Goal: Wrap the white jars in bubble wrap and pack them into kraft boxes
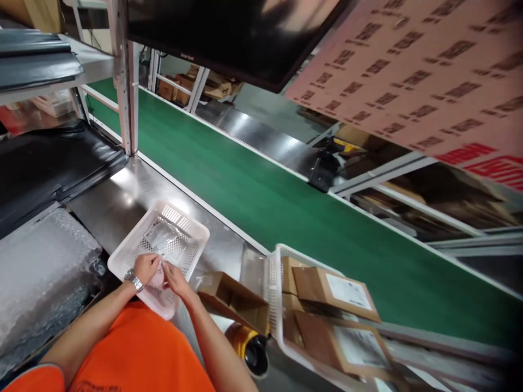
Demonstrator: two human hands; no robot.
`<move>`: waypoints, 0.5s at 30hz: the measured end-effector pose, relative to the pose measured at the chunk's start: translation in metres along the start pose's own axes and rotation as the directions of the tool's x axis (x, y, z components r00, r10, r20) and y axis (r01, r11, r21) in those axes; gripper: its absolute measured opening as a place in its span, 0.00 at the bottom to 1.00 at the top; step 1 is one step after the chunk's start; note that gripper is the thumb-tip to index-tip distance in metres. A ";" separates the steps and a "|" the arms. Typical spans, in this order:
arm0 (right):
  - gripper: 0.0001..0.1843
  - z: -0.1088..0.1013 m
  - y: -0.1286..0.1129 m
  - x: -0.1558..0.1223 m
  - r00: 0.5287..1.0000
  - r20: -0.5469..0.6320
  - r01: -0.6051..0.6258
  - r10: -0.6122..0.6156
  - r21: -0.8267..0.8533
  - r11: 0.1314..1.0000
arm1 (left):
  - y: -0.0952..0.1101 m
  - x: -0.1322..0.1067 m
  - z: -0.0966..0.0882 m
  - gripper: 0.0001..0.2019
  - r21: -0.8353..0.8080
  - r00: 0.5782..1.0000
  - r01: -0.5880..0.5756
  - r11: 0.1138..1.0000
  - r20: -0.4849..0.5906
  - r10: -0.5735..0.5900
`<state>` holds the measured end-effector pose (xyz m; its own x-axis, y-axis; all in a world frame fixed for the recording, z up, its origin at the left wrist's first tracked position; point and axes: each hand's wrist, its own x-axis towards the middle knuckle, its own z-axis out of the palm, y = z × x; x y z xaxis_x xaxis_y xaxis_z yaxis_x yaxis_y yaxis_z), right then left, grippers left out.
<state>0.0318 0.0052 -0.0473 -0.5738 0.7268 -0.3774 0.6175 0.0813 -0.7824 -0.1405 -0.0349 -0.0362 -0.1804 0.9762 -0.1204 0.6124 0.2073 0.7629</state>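
My left hand (146,268) and my right hand (174,279) meet over the near edge of a white mesh basket (192,250) on the steel worktop. Between their pinched fingers is a small pale pink item (158,279); I cannot make out what it is. A watch sits on my left wrist. A clear plastic bag (161,235) lies inside the basket, just beyond my hands. An open small cardboard box (232,299) stands to the right of my right forearm.
A green conveyor belt (261,190) runs diagonally behind the worktop. A second white basket (273,283) at right holds several labelled cardboard boxes (335,294). Bubble wrap (41,277) lies at left, a tape roll (249,343) below the open box, a dark screen (229,32) overhead.
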 end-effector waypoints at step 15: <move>0.29 -0.006 0.002 -0.105 0.716 -0.540 0.382 -0.443 -0.228 0.896 | 0.122 -0.047 -0.016 0.21 -0.256 0.967 -0.244 0.935 0.011 0.255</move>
<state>0.0969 -0.0670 -0.0062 -0.3933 0.8525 0.3441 0.4564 0.5060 -0.7319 -0.0696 -0.0569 0.0725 -0.0099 0.9974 0.0713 0.4198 -0.0606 0.9056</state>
